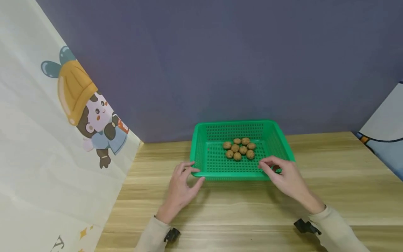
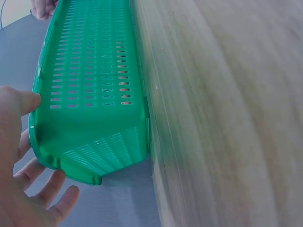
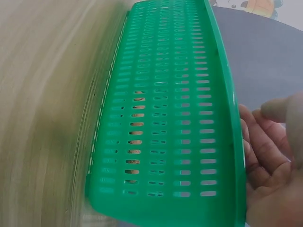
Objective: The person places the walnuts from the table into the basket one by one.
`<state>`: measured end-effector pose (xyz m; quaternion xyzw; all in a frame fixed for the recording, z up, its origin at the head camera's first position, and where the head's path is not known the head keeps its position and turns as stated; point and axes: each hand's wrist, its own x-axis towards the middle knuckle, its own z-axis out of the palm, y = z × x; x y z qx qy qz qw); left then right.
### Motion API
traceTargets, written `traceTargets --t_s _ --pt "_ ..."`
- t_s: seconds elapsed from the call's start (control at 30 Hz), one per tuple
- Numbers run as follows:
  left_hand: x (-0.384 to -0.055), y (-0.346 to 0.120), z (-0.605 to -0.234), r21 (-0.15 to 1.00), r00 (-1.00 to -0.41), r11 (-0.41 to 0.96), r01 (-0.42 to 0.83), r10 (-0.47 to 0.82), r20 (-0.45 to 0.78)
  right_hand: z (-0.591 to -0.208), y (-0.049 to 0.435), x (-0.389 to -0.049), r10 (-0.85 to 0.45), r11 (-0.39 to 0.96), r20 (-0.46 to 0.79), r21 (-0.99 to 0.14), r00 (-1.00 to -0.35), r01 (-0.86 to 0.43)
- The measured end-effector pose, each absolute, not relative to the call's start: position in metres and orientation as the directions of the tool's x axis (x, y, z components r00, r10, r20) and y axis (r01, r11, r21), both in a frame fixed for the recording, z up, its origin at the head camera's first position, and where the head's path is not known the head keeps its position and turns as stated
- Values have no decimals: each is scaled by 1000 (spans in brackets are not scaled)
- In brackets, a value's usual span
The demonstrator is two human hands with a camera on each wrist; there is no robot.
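Observation:
A green plastic basket point(image 1: 233, 174) with slotted walls stands on the wooden table. Several brown walnuts point(image 1: 243, 150) lie clustered on its floor, towards the back. My left hand point(image 1: 183, 189) is at the front left corner, fingers extended over the left rim and thumb by the front rim; the left wrist view shows the thumb point(image 2: 31, 101) against the rim. Over the front right rim is my right hand point(image 1: 288, 176), loosely curled, thumb and index tips close together. No held object shows in it. Through the slots of the basket wall point(image 3: 161, 208), bits of walnut appear.
Behind the basket rises a dark grey-blue panel point(image 1: 220, 70). On the left is a pale sheet point(image 1: 28, 140) with a cartoon figure. A pale and blue patterned surface point(image 1: 384, 147) lies at the right edge. Wooden tabletop point(image 1: 233, 213) extends in front of the basket.

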<state>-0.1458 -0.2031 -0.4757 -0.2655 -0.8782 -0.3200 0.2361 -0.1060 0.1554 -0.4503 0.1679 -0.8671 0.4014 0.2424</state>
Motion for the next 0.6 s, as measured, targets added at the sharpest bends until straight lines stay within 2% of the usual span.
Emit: traceTargets --t_s 0.33,0.6 --pt "-148 -203 -480 454 -776 666 592 318 545 -457 156 -106 -77 632 523 -633 -849 -447" --pt "-145 -220 -474 374 -748 698 610 352 563 -445 174 -88 -47 705 488 -602 -872 -375"
